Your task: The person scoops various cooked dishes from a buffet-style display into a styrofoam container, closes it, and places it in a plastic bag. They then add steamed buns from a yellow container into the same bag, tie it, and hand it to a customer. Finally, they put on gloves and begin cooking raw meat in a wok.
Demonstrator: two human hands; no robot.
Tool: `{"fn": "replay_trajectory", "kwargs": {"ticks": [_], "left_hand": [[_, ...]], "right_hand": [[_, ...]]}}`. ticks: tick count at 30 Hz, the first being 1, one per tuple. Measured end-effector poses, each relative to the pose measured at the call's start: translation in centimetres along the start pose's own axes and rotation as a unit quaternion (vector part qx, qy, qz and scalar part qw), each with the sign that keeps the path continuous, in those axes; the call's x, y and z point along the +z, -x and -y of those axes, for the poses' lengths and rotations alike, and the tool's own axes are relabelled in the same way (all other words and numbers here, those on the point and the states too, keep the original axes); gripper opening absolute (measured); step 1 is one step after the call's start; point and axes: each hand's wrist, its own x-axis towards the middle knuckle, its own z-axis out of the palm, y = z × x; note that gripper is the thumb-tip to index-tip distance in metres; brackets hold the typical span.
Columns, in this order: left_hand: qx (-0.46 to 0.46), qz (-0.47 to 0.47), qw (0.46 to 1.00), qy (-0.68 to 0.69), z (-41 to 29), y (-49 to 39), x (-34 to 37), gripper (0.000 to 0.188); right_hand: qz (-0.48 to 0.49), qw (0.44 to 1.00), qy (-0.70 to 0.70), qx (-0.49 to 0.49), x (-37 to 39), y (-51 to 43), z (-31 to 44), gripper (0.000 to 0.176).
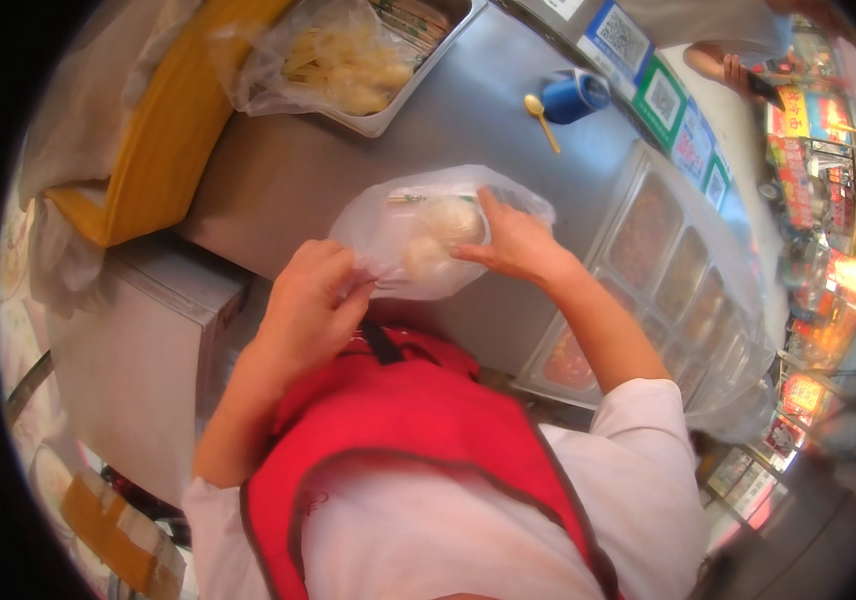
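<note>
A translucent white plastic bag (368, 217) lies on the stainless-steel counter (278, 172) before me. Pale, rounded pieces of food (439, 240) show through it, beside paper-wrapped chopsticks (428, 199). My left hand (315, 300) pinches the gathered edge of the bag at its near left side. My right hand (514, 236) rests on the bag's right side, thumb and fingers spread around the contents; whether it grips the plastic is not certain.
A steel tray (398, 105) at the top holds a bag of yellow strips (345, 67) and wrapped chopsticks. A blue cup (574, 97) lies near a yellow spoon (543, 124). Compartmented food containers (645, 232) stand at right under plastic film. A person's hand (734, 73) holds a dark object beyond the counter.
</note>
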Motion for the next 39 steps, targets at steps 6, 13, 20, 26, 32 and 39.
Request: {"fn": "replay_trajectory", "kwargs": {"ticks": [6,13,20,26,32,39], "left_hand": [[0.285,-0.212,0.896,-0.267,0.9,1.2,2.0,0.022],[0.174,-0.104,0.977,0.073,3.2,1.1,4.3,0.033],[0.105,-0.004,0.922,0.372,5.3,0.0,7.8,0.044],[-0.109,0.036,0.929,0.353,5.0,-2.2,7.7,0.038],[0.027,0.042,0.958,0.284,2.7,-2.9,10.2,0.054],[-0.047,0.12,0.929,0.348,0.3,-5.4,10.2,0.046]], "right_hand": [[-0.136,0.987,-0.074,-0.039,6.6,-1.9,1.4,0.063],[-0.114,0.957,0.236,-0.127,-0.3,4.6,-1.0,0.057],[-0.268,0.923,0.267,-0.075,-2.8,9.1,-3.5,0.048],[-0.184,0.866,-0.46,0.071,-0.4,9.2,-3.2,0.031],[-0.348,0.891,-0.103,-0.273,-1.3,9.9,0.5,0.032],[-0.314,0.858,-0.317,-0.254,3.0,4.6,2.3,0.072]]}}
